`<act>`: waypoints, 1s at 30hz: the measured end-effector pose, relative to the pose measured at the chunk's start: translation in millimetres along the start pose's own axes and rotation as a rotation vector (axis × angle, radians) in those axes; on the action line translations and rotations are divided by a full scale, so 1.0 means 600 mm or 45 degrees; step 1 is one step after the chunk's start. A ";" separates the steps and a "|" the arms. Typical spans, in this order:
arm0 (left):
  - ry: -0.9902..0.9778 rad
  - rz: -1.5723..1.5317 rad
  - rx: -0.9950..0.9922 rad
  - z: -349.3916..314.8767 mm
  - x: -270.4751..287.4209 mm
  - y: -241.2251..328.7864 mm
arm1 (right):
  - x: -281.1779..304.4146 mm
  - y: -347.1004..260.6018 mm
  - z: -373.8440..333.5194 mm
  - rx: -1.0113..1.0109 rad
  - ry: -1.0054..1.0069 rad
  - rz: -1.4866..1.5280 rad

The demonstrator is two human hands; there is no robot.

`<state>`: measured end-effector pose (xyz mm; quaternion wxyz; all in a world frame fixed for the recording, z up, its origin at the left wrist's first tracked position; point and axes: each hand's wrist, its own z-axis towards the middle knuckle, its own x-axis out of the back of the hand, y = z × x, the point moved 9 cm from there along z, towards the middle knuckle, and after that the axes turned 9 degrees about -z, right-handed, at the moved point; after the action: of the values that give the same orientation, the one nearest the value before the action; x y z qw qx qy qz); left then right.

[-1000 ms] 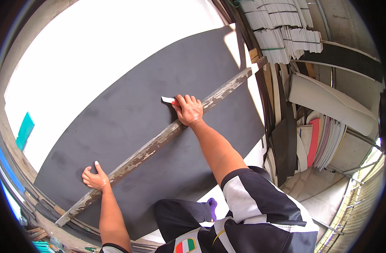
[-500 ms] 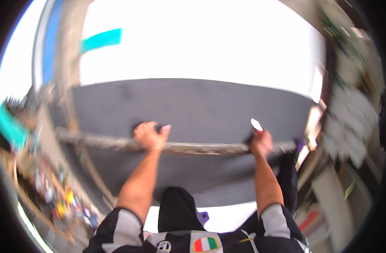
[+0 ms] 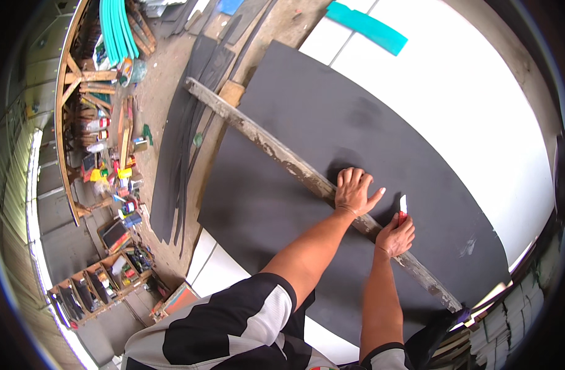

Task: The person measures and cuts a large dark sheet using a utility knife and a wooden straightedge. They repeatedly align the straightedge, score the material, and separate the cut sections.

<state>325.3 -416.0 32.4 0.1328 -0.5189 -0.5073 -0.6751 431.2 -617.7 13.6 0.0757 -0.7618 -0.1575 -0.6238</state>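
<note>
**Person steadies a wooden straightedge on a dark sheet, knife in the other hand**

Seen from above the person's head: a large dark grey sheet lies flat on a white table, covering most of it. Across the sheet runs a long, weathered wooden batten, laid diagonally from the far left edge down toward the near right corner.

The left hand presses flat on the batten about two thirds along, fingers spread and open, palm down, gripping nothing and only pinning the wood. Just beside it, on the near right, the right hand is closed around a small utility knife with a red handle; its pale blade points up and away, close to the batten's far edge.

The sheet looks thin, matte and somewhat flexible, probably foam or rubber: likely light but floppy, best handled by two edges at once rather than one corner. The batten appears stiff and rough, its paint flaking; it would slide unless weighted from above, as the flat palm does. The knife is small and sharp, held by the handle well clear of the blade.

To the left, narrow dark offcut strips lie on the floor, with cluttered wooden shelves beyond. A teal strip rests on the table's far side.
</note>
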 end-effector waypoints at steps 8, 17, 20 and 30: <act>0.997 -0.187 0.397 0.063 0.249 -0.286 | -0.011 0.001 0.004 -0.050 -0.020 -0.028; 1.263 -1.084 1.585 0.139 0.414 -0.771 | -0.015 -0.005 0.007 -0.041 -0.013 -0.051; 1.090 -1.129 1.639 0.150 0.385 -0.802 | -0.016 -0.003 0.007 -0.064 -0.064 -0.057; 1.273 -1.229 1.728 0.148 0.380 -0.806 | -0.012 -0.006 0.005 0.014 0.122 -0.052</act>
<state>-63.0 -46.4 -46.4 0.3129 0.2785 -0.8322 -0.3633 431.2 -614.3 5.7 0.0747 -0.7274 -0.1727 -0.6600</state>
